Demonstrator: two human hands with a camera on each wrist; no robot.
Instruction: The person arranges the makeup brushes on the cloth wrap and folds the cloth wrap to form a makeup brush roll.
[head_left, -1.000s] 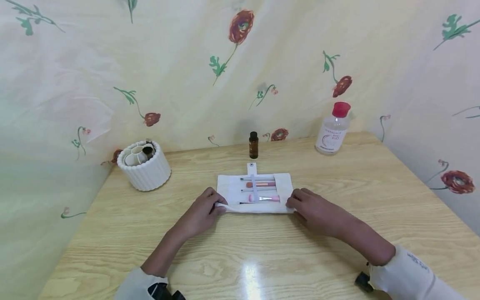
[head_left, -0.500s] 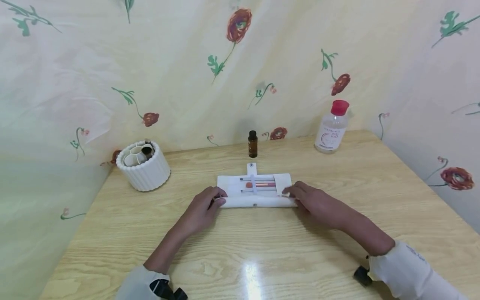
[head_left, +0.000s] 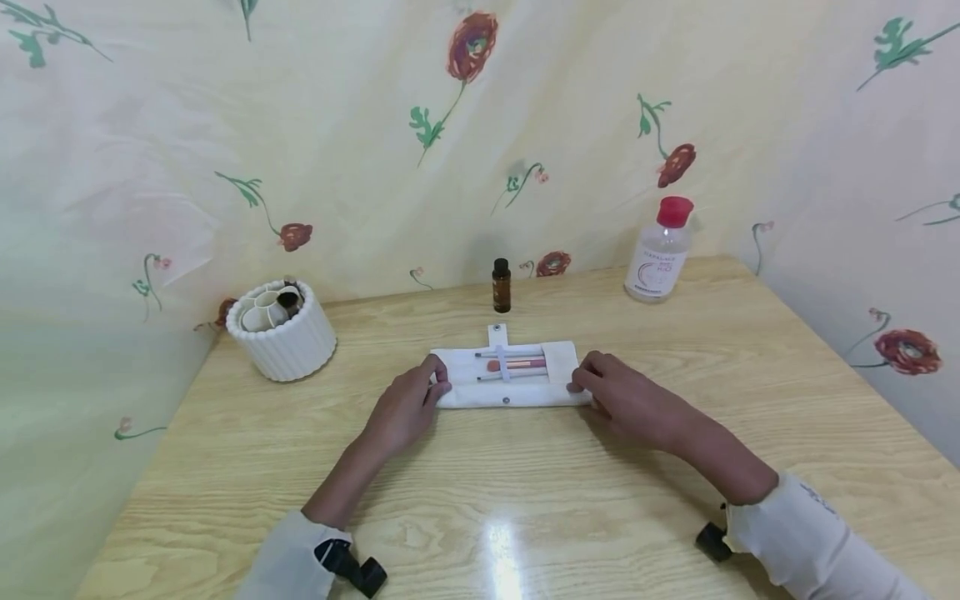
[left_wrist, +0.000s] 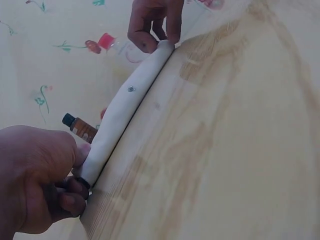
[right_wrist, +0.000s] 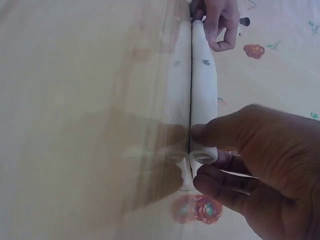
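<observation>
A white makeup brush roll (head_left: 480,397) lies on the table, its near edge rolled up into a tube with a metal snap. Several slim makeup brushes (head_left: 525,364) show under a strap on the unrolled part, and a snap tab (head_left: 497,334) sticks out at the far side. My left hand (head_left: 402,407) pinches the left end of the tube between thumb and fingers. At the opposite end my right hand (head_left: 633,402) grips the roll, with the thumb (right_wrist: 215,131) on the near side. The coiled layers (right_wrist: 204,157) show at that end in the right wrist view.
A small brown bottle (head_left: 501,287) with a black cap stands behind the roll. Farther right is a clear bottle (head_left: 658,258) with a red cap. On the left stands a white ribbed holder (head_left: 288,342) with brushes inside. Flowered fabric (head_left: 360,150) hangs behind the wooden table (head_left: 420,525).
Both hands have rolled the near edge away from me, making the tube thicker. The pink-handled brush nearest me is now covered, and the tube's snap has come into view.
</observation>
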